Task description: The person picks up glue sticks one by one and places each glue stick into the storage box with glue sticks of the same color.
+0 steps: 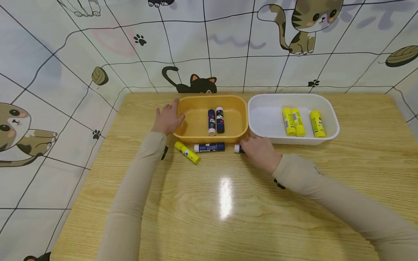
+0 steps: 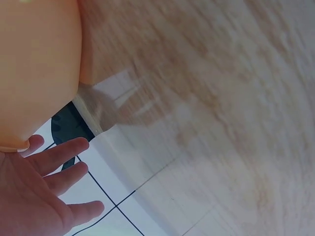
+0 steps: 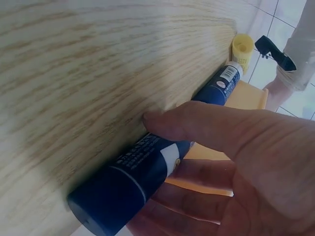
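Observation:
My left hand (image 1: 168,117) rests at the left rim of the orange-yellow tray (image 1: 213,139); in the left wrist view its fingers (image 2: 61,153) are spread and fairly straight beside the tray's outer wall. With thumb and fingers, my right hand (image 1: 260,152) grips a dark blue glue stick (image 3: 115,196) lying along the table before the trays. From the head view only its white end shows past the fingers. To the left lie another blue glue stick (image 1: 209,147) and a slanted yellow glue stick (image 1: 187,152). Inside the orange-yellow tray are two blue glue sticks (image 1: 211,122).
A white tray (image 1: 266,119) stands right beside the orange-yellow one and holds three yellow glue sticks (image 1: 317,124). Both are near the back edge of the wooden table (image 1: 202,217), against a wall (image 1: 228,43) with cat drawings.

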### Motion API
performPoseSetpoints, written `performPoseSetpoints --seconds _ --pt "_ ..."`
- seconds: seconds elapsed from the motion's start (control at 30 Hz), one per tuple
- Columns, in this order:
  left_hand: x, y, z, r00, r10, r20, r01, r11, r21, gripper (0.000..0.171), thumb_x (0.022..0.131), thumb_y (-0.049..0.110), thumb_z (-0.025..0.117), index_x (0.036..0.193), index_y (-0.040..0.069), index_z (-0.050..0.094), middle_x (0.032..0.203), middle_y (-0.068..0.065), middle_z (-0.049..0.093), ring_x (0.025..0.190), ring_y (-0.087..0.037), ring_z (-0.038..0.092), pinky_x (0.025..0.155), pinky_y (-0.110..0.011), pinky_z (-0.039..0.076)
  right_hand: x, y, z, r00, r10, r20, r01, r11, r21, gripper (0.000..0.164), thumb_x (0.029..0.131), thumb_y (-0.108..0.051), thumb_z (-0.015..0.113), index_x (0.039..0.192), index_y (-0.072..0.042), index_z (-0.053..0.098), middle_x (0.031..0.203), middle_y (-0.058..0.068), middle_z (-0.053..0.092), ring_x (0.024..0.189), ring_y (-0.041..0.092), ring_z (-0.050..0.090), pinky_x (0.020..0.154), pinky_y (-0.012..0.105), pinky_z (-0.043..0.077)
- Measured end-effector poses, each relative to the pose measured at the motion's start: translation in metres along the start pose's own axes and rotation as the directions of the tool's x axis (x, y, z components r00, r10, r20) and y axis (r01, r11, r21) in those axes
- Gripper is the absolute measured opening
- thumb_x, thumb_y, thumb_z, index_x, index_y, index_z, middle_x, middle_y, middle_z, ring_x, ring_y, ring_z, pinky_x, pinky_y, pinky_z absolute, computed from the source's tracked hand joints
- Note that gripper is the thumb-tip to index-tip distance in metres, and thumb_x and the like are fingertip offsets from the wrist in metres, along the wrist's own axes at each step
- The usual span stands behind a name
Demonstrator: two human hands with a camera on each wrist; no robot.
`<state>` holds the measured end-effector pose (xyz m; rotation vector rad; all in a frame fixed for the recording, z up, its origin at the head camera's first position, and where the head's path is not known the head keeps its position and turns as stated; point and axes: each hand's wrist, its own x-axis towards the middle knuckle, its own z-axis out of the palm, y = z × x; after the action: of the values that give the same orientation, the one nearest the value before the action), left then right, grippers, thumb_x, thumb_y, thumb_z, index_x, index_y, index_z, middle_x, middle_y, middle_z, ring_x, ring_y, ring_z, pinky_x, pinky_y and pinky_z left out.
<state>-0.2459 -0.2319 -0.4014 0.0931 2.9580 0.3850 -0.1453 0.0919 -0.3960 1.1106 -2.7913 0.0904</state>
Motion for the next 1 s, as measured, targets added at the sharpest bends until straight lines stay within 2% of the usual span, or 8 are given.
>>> performPoseSetpoints --seconds 0.13,0.27,0.33,0.57,0.73,0.83,1.0 --pt "0.001 -0.001 0.001 1.000 0.008 -0.011 -0.008 1.000 0.005 0.064 0.098 0.034 0.040 0.152 0.010 0.018 0.144 -0.023 0.041 0.136 -0.039 0.031 0.109 -0.062 0.014 0.000 0.000 0.002 1.000 0.015 0.020 -0.015 1.000 -0.003 0.014 0.078 -0.006 0.076 0.081 -0.002 0.063 0.075 0.013 0.062 0.077 0.029 0.058 0.046 0.037 0.048" --pt "-0.001 0.000 0.001 1.000 0.014 -0.016 -0.014 1.000 0.000 0.064 0.097 0.033 0.040 0.152 0.009 0.018 0.144 -0.024 0.042 0.133 -0.041 0.035 0.108 -0.059 0.020 0.001 -0.002 0.002 0.995 0.046 0.085 -0.045 0.999 -0.014 0.009 0.082 -0.006 0.074 0.087 -0.002 0.067 0.079 0.014 0.065 0.084 0.030 0.056 0.049 0.038 0.049" --pt "-0.002 0.000 0.001 1.000 0.015 -0.016 -0.015 1.000 -0.002 0.064 0.097 0.033 0.040 0.152 0.008 0.018 0.143 -0.025 0.042 0.132 -0.041 0.036 0.108 -0.058 0.022 0.001 -0.002 0.002 0.995 0.049 0.092 -0.047 0.999 -0.018 0.007 0.083 -0.004 0.072 0.089 -0.003 0.068 0.082 0.015 0.065 0.088 0.030 0.055 0.051 0.037 0.049" --pt "-0.002 0.000 0.002 1.000 0.014 -0.020 -0.014 1.000 -0.003 0.063 0.097 0.032 0.041 0.151 0.008 0.018 0.143 -0.027 0.040 0.131 -0.042 0.036 0.108 -0.056 0.024 -0.002 -0.004 0.004 1.000 0.029 0.007 -0.029 0.999 -0.021 0.007 0.084 0.002 0.068 0.089 -0.004 0.066 0.082 0.017 0.065 0.088 0.032 0.056 0.045 0.037 0.048" --pt "-0.002 -0.001 0.003 1.000 0.018 -0.024 -0.018 1.000 -0.020 0.063 0.097 0.031 0.040 0.151 0.007 0.018 0.142 -0.029 0.039 0.130 -0.043 0.037 0.107 -0.054 0.027 -0.002 -0.005 0.003 1.000 0.017 -0.004 -0.017 1.000 0.004 0.017 0.085 0.003 0.066 0.100 -0.004 0.066 0.101 0.018 0.066 0.099 0.034 0.054 0.047 0.038 0.050" --pt "-0.001 -0.001 0.004 0.999 0.022 -0.027 -0.023 0.999 -0.038 0.063 0.097 0.030 0.040 0.151 0.007 0.018 0.143 -0.029 0.038 0.130 -0.044 0.037 0.107 -0.054 0.027 0.000 -0.006 0.000 1.000 0.004 0.004 -0.005 0.999 0.050 0.019 0.083 0.000 0.070 0.101 -0.002 0.065 0.103 0.017 0.065 0.093 0.033 0.054 0.048 0.038 0.051" --pt "0.001 -0.001 0.004 0.998 0.037 -0.045 -0.039 0.998 -0.050 0.063 0.097 0.029 0.042 0.151 0.005 0.020 0.144 -0.029 0.037 0.132 -0.044 0.035 0.109 -0.052 0.025 0.003 -0.009 -0.007 1.000 0.000 0.031 -0.004 0.992 0.127 0.024 0.080 -0.006 0.076 0.099 0.000 0.063 0.093 0.015 0.065 0.073 0.027 0.058 0.049 0.036 0.049"
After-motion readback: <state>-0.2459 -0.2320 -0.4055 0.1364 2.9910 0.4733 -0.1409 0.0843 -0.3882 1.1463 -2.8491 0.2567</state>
